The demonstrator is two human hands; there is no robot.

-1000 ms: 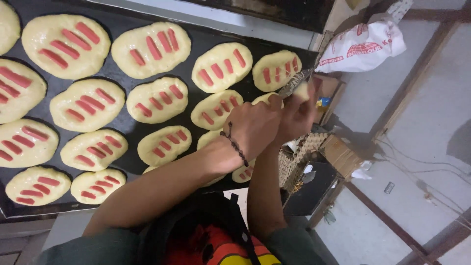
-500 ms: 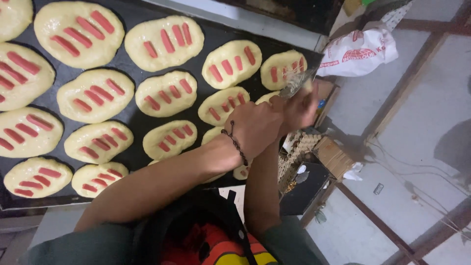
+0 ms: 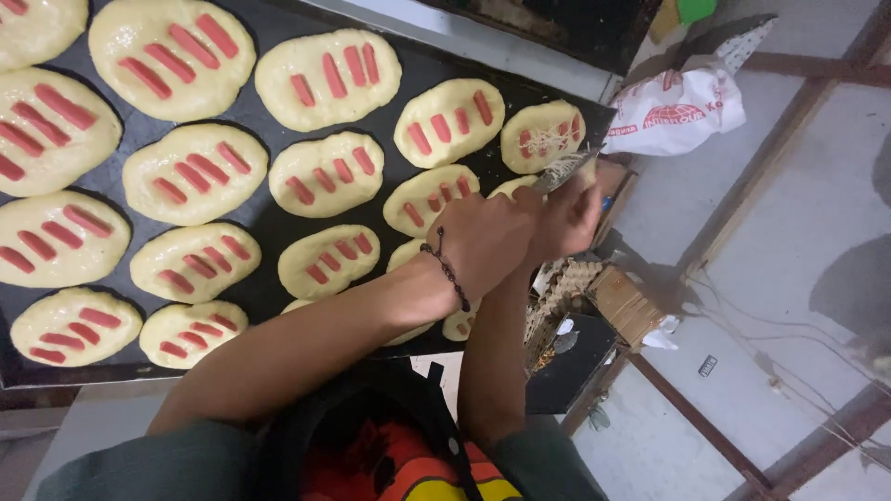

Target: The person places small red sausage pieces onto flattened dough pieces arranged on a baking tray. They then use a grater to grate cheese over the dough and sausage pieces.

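Metal grater, gripped by both hands (left, right), hangs over the dough piece at the black tray's corner, so shreds fall onto it.

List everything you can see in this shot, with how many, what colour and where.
Pale oval dough pieces with red sausage strips: about seventeen visible, cream and red, in rows on the tray.
Black flat baking tray: one, fills the upper left.
Metal grater: one, silvery, over the tray's right edge.
White printed plastic bag: one, upper right.
Cardboard egg carton: one, brown, below the hands.
Braided wrist bracelet: one, dark, left wrist.
Left hand: beside the right.
Right hand: holds the grater.
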